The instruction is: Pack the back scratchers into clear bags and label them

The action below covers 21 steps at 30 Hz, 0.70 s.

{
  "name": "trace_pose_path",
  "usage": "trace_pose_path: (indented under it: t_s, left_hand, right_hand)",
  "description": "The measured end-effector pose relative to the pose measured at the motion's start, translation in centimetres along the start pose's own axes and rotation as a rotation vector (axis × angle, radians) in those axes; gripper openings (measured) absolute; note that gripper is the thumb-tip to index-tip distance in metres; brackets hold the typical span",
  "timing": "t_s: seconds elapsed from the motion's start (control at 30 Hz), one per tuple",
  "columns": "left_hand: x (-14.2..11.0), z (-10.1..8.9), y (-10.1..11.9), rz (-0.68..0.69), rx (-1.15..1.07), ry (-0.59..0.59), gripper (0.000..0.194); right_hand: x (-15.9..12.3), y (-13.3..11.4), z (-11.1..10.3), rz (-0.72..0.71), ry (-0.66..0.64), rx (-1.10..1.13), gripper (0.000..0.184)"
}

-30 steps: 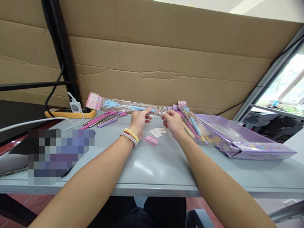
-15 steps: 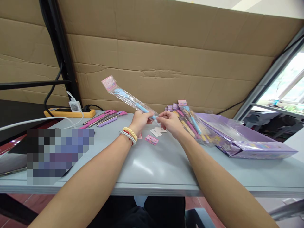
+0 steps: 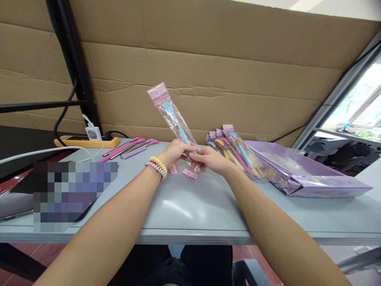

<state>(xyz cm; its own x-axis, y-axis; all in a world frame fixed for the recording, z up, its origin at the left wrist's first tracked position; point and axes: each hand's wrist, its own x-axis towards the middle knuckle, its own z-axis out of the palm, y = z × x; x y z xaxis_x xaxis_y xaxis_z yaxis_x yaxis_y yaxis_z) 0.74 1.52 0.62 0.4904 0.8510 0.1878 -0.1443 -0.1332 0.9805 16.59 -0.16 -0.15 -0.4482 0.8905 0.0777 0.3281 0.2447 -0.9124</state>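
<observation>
A light-blue back scratcher (image 3: 183,136) in a clear plastic sleeve (image 3: 175,117) with a pink header card (image 3: 158,93) is held up over the table, its hand-shaped end pointing up and left. My left hand (image 3: 177,151) is closed around its lower handle. Close beside it, my right hand (image 3: 208,158) pinches the lower end of the sleeve, fingers closed. Below them a small pink card (image 3: 189,174) lies on the table, and another pink card (image 3: 173,169) lies partly behind my left wrist.
Unwrapped back scratchers (image 3: 131,148) lie at the left, near a yellow power strip (image 3: 86,141) with a white charger. Several packaged ones (image 3: 235,153) lie at the right, against a purple box (image 3: 327,186). A cardboard panel (image 3: 208,67) stands behind the table (image 3: 190,210).
The packaged back scratcher has swung more upright, its header card moving right and up. My right hand has moved lower and left, close against my left hand, now covering the white cards.
</observation>
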Motion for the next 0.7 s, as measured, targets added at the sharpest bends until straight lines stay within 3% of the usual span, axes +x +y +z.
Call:
trace_pose_path:
  t_s: [0.27, 0.4, 0.57, 0.7]
  left_hand:
    - [0.15, -0.44, -0.41, -0.111, 0.117, 0.04, 0.011]
    - [0.12, -0.31, -0.17, -0.088, 0.019, 0.103, 0.017]
    - [0.3, -0.26, 0.0, -0.042, -0.107, 0.214, 0.02]
    - [0.54, -0.56, -0.21, -0.049, -0.106, 0.187, 0.016]
  right_hand:
    - [-0.33, -0.14, 0.51, 0.004, -0.067, -0.35, 0.045]
    - [-0.22, -0.09, 0.56, -0.048, -0.01, -0.318, 0.043]
    - [0.02, 0.31, 0.45, -0.001, 0.012, -0.184, 0.035]
    - [0.08, 0.39, 0.59, 0.01, -0.007, -0.08, 0.035]
